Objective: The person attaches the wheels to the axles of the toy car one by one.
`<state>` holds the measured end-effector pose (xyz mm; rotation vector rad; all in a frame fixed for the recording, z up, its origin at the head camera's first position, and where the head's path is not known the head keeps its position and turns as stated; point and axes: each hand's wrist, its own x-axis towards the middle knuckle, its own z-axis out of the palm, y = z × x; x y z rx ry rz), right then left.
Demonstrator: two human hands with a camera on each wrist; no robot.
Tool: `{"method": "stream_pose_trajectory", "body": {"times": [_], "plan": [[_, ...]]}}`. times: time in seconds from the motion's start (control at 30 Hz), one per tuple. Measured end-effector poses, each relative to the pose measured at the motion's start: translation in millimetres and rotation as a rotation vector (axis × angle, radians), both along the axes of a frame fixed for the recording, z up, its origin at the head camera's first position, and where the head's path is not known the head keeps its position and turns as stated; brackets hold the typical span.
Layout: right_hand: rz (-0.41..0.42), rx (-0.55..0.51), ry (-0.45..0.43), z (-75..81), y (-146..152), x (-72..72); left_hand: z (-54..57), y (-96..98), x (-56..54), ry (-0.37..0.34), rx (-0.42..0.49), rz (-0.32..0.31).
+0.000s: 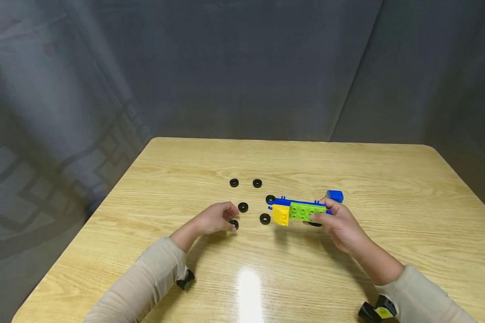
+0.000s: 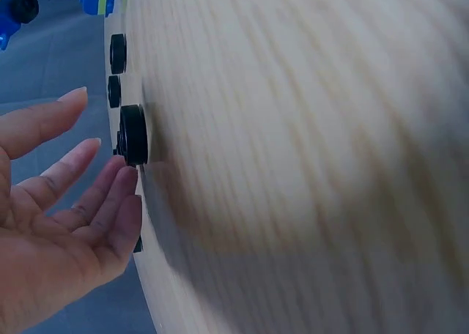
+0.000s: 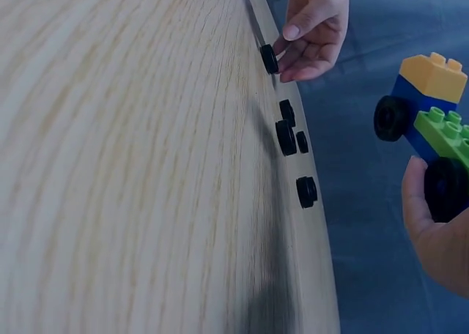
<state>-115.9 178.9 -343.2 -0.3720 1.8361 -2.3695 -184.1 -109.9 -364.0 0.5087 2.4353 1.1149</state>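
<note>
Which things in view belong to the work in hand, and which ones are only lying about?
Probably in the work:
- toy vehicle, held by the right hand
- black wheel beside the left hand
- other loose wheels

Seemingly just lying about:
- blue block, possibly a spare part

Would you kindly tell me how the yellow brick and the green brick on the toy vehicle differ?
The yellow brick has a sloped side, while the green brick looks straight-sided. The green brick also looks longer than the yellow brick. The yellow brick shows two studs in the head view; the green brick shows more. Both sit on the blue base.
</note>
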Motion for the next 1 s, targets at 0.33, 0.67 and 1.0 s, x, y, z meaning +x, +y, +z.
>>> {"method": "stream_pose_trajectory", "body": {"times": [0.33,0.67,1.0], "plan": [[0.014,-0.047,-0.008,1.2,1.4,0.6,-0.5,-0.6,1.6,0.027,-0.083,0.017],[0.012,-0.1,-0.017,-0.8,-0.6,-0.2,-0.4,-0.1,3.2,0.056,-0.117,-0.02],[0.008,-0.151,0.038,-2.3,-1.2,0.9,-2.7,0.4,2.5,0.077,-0.177,-0.024]]}}
